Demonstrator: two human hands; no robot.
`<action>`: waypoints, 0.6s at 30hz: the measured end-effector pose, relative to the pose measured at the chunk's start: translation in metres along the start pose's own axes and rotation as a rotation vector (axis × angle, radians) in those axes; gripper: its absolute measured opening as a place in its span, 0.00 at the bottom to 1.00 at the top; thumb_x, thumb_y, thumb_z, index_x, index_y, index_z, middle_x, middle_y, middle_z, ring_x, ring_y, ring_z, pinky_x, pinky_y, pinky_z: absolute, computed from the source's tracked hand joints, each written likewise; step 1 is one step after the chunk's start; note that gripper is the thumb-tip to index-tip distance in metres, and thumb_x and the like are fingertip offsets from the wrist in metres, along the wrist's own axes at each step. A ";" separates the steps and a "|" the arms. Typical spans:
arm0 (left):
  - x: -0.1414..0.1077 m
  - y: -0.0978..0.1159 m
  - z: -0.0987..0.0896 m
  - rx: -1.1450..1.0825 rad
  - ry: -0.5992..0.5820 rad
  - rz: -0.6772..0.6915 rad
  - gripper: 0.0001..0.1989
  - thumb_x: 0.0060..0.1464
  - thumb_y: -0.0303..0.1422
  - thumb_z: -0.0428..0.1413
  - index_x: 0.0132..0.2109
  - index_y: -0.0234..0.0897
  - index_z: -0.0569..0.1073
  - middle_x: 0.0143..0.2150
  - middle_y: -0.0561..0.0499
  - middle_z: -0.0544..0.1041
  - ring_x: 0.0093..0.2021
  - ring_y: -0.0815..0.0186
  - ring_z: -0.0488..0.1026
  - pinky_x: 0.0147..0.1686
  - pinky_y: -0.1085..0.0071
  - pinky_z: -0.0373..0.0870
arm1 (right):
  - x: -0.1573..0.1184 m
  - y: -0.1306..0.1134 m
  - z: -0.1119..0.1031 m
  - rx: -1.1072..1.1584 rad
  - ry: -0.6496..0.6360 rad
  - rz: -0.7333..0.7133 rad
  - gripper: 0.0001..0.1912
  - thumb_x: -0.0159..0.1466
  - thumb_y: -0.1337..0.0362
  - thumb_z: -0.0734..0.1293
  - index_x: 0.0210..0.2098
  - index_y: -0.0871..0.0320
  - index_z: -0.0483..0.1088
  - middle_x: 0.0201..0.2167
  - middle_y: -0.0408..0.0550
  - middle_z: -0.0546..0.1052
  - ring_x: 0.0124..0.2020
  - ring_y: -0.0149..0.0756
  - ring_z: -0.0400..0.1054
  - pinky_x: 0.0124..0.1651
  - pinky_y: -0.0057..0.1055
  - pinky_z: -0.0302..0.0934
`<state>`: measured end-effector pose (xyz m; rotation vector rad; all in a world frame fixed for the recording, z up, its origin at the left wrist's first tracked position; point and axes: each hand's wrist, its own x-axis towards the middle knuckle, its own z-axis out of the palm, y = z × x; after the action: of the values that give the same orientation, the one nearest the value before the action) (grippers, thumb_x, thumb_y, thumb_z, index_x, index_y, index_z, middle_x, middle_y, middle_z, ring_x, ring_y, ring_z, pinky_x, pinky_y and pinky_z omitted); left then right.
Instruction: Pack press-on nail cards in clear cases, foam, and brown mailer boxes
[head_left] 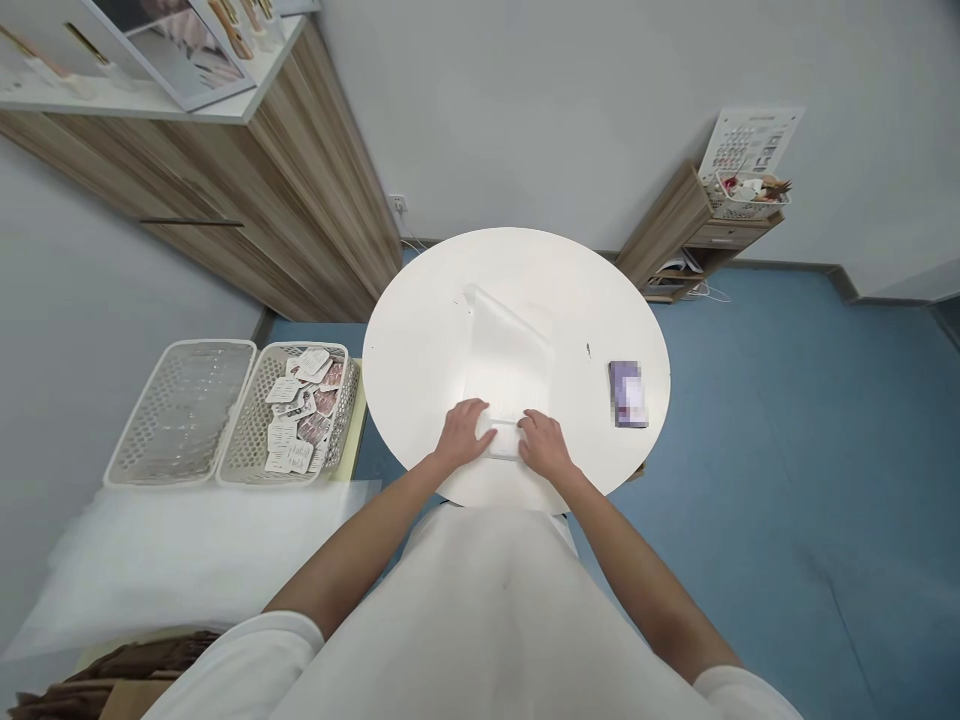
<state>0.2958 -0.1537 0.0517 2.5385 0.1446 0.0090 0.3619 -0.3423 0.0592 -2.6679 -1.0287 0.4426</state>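
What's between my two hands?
Head view: a small pale item, at the near end of a translucent sheet, lies between your left hand and right hand.

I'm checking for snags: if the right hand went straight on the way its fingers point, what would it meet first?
Most likely the translucent sheet spread on the white table, just ahead of the right hand; whether they touch is hard to tell from this one view.

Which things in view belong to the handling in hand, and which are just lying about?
In use:
- left hand and right hand
- clear sheet and small pack at the hands
- table beneath

Apparently lying about:
- purple item, table's right side
- card basket, left of table
- framed picture, upper left
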 end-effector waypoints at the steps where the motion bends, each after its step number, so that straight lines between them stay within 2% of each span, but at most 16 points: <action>1: -0.001 0.004 0.001 0.037 -0.091 0.115 0.26 0.46 0.41 0.54 0.52 0.39 0.61 0.54 0.44 0.62 0.56 0.56 0.56 0.53 0.60 0.52 | -0.001 -0.004 0.002 -0.020 -0.033 -0.065 0.17 0.56 0.65 0.62 0.45 0.57 0.61 0.55 0.55 0.59 0.58 0.44 0.48 0.54 0.42 0.44; 2: -0.001 0.006 0.002 0.070 -0.184 0.202 0.28 0.43 0.41 0.56 0.52 0.39 0.61 0.55 0.44 0.62 0.56 0.55 0.56 0.53 0.60 0.51 | -0.002 -0.007 0.005 -0.036 -0.071 -0.098 0.19 0.54 0.63 0.64 0.45 0.57 0.60 0.56 0.56 0.58 0.58 0.45 0.48 0.54 0.42 0.44; 4: -0.002 0.009 0.004 0.129 -0.304 0.276 0.30 0.40 0.39 0.57 0.52 0.40 0.60 0.55 0.45 0.62 0.55 0.55 0.57 0.52 0.60 0.51 | -0.002 -0.011 0.009 -0.061 -0.132 -0.098 0.22 0.52 0.62 0.66 0.45 0.57 0.59 0.56 0.56 0.58 0.57 0.45 0.50 0.53 0.42 0.46; 7: -0.003 0.011 0.006 0.177 -0.340 0.263 0.28 0.41 0.34 0.56 0.52 0.39 0.60 0.54 0.44 0.63 0.52 0.57 0.60 0.50 0.61 0.54 | -0.003 -0.014 0.012 -0.084 -0.156 -0.073 0.22 0.51 0.65 0.66 0.45 0.58 0.58 0.53 0.56 0.60 0.53 0.44 0.55 0.50 0.39 0.49; 11: -0.011 0.014 0.002 0.176 -0.388 0.256 0.28 0.37 0.36 0.57 0.49 0.38 0.64 0.50 0.45 0.67 0.48 0.56 0.64 0.48 0.61 0.55 | -0.013 -0.019 0.009 -0.033 -0.197 -0.071 0.21 0.50 0.63 0.65 0.43 0.58 0.59 0.45 0.54 0.66 0.45 0.43 0.62 0.45 0.38 0.52; 15: -0.029 0.013 -0.004 0.074 -0.483 0.151 0.26 0.37 0.41 0.56 0.48 0.41 0.67 0.47 0.49 0.70 0.48 0.57 0.65 0.50 0.61 0.54 | -0.031 -0.023 0.007 0.145 -0.314 -0.040 0.19 0.51 0.60 0.65 0.42 0.56 0.60 0.39 0.48 0.70 0.37 0.39 0.64 0.40 0.34 0.54; 18: -0.039 0.012 -0.007 -0.027 -0.523 0.042 0.22 0.43 0.43 0.52 0.47 0.45 0.69 0.48 0.52 0.71 0.51 0.58 0.63 0.51 0.64 0.55 | -0.038 -0.020 0.005 0.289 -0.319 -0.027 0.16 0.54 0.59 0.63 0.42 0.54 0.63 0.42 0.48 0.70 0.42 0.39 0.64 0.43 0.34 0.54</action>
<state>0.2580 -0.1643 0.0651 2.4265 -0.1146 -0.6242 0.3214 -0.3536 0.0684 -2.3704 -0.9926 0.9572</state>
